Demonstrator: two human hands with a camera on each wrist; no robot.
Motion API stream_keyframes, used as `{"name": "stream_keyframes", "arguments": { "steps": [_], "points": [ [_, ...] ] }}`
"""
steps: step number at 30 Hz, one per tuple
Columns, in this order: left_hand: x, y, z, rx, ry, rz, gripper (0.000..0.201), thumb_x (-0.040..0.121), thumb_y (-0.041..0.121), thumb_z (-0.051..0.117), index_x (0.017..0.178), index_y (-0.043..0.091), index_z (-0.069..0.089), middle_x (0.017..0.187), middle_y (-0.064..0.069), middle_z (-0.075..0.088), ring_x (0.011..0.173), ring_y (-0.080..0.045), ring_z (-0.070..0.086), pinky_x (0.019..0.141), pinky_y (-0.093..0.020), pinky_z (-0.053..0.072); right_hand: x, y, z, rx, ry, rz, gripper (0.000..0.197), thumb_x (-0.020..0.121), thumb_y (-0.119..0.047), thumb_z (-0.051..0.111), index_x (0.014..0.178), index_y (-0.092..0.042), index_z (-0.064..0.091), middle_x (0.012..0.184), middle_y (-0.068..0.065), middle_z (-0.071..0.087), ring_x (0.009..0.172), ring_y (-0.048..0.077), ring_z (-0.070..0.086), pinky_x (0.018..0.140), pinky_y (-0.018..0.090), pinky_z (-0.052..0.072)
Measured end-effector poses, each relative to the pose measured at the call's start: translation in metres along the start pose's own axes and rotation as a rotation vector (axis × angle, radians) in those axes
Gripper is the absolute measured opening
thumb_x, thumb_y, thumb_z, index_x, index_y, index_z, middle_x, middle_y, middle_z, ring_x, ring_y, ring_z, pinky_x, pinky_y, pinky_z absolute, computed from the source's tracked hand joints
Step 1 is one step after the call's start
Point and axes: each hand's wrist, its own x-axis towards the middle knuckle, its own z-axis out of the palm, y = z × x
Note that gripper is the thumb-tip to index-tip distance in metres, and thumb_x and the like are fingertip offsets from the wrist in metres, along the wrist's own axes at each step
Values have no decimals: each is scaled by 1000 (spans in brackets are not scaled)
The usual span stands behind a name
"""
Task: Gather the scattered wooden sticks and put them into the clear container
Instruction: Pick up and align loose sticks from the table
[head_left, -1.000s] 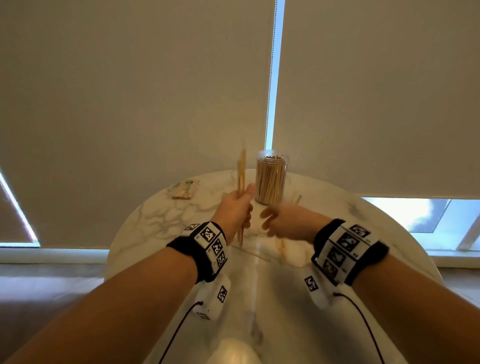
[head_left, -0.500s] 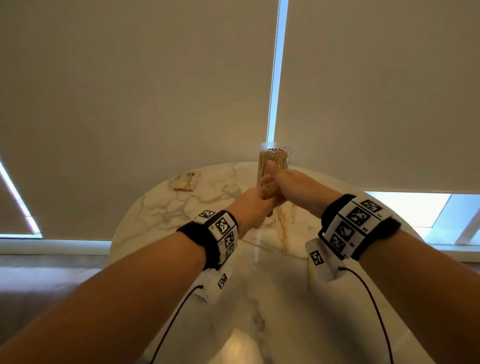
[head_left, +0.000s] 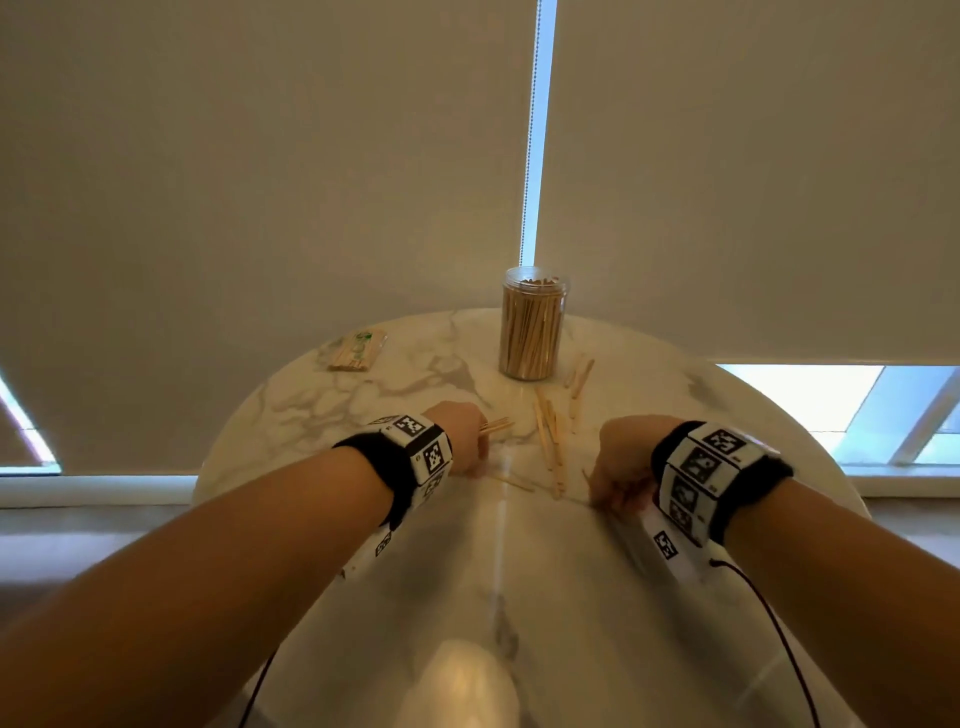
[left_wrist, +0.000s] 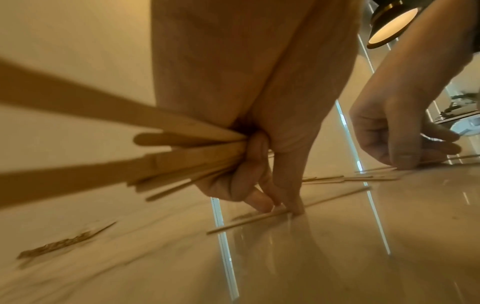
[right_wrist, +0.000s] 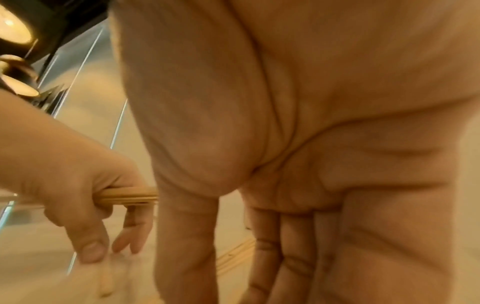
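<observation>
The clear container (head_left: 532, 325) stands at the table's far side, packed with upright sticks. Loose wooden sticks (head_left: 548, 436) lie scattered in front of it, more (head_left: 579, 379) beside its base. My left hand (head_left: 470, 457) grips a bundle of sticks (left_wrist: 155, 156) in its palm, while its fingertips (left_wrist: 262, 203) touch a thin stick (left_wrist: 246, 222) on the table. My right hand (head_left: 610, 493) is lowered to the right of the pile. Its thumb and fingers (left_wrist: 402, 160) point down onto sticks lying flat; its palm fills the right wrist view.
The round marble table (head_left: 311, 415) has a wrapped packet of sticks (head_left: 358, 351) at its back left. Roller blinds hang close behind the table's far edge. Cables (head_left: 769, 613) run from my wristbands over the near part of the table.
Both hands have come down from the container's mouth to the tabletop near the scattered sticks. The left hand still carries its bundle.
</observation>
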Motion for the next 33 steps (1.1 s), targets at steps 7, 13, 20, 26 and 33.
{"name": "stream_keyframes", "arguments": {
  "steps": [7, 13, 20, 26, 33],
  "points": [
    [-4, 15, 9, 141, -45, 12, 36, 101, 27, 44, 116, -2, 60, 117, -16, 64, 101, -32, 60, 79, -32, 43, 2, -5, 4, 59, 104, -59, 22, 93, -13, 60, 76, -2, 67, 64, 10, 69, 52, 21, 63, 57, 28, 54],
    [3, 10, -5, -448, 70, -30, 30, 102, 24, 45, 115, 4, 62, 104, -10, 67, 83, -22, 58, 70, -31, 46, -2, -5, -9, 426, 283, -318, 12, 93, -16, 64, 95, -7, 72, 85, 6, 73, 68, 16, 66, 62, 27, 57],
    [-12, 31, -16, -1248, 14, 2, 20, 105, 26, 44, 107, 16, 61, 104, -3, 73, 93, -21, 65, 77, -38, 52, -17, -26, -19, 679, 387, -483, 14, 92, -14, 67, 94, -1, 72, 83, 11, 76, 60, 14, 63, 59, 27, 56],
    [-22, 51, -6, -1440, 98, 71, 33, 105, 38, 40, 120, 10, 49, 61, 2, 48, 44, -8, 38, 41, -22, 36, -17, -36, -17, 596, 525, -531, 17, 94, -25, 65, 97, -9, 71, 87, 6, 71, 62, 12, 56, 57, 27, 51],
    [-36, 68, 2, -1250, -26, 151, 29, 104, 28, 44, 77, 15, 41, 58, 3, 35, 43, -8, 26, 40, -20, 24, -27, -47, -22, 492, 315, -606, 48, 105, -47, 36, 108, -14, 71, 95, -2, 71, 85, 11, 64, 80, 31, 48]
  ]
}}
